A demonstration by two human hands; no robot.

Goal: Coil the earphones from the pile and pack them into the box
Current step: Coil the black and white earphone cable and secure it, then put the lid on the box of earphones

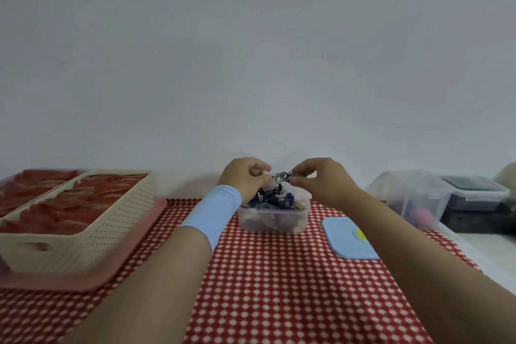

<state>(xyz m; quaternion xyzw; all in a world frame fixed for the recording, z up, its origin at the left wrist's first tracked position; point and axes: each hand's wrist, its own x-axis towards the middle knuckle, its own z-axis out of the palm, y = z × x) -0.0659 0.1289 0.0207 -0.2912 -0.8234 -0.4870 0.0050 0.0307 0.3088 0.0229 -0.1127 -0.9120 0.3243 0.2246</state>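
A small clear plastic box stands on the red checked cloth and holds several coiled earphones in blue and purple tones. Above its far rim I hold a dark coiled earphone between both hands. My right hand pinches the coil's right end with thumb and fingers. My left hand, with a light blue wrist sleeve, is curled at the coil's left side; whether it grips the cable is hidden by its fingers. A loose strand hangs from the coil toward the box.
A light blue lid lies right of the box. A cream perforated basket with red contents sits on a pink tray at left. Clear and dark containers stand at far right. A white wall is close behind.
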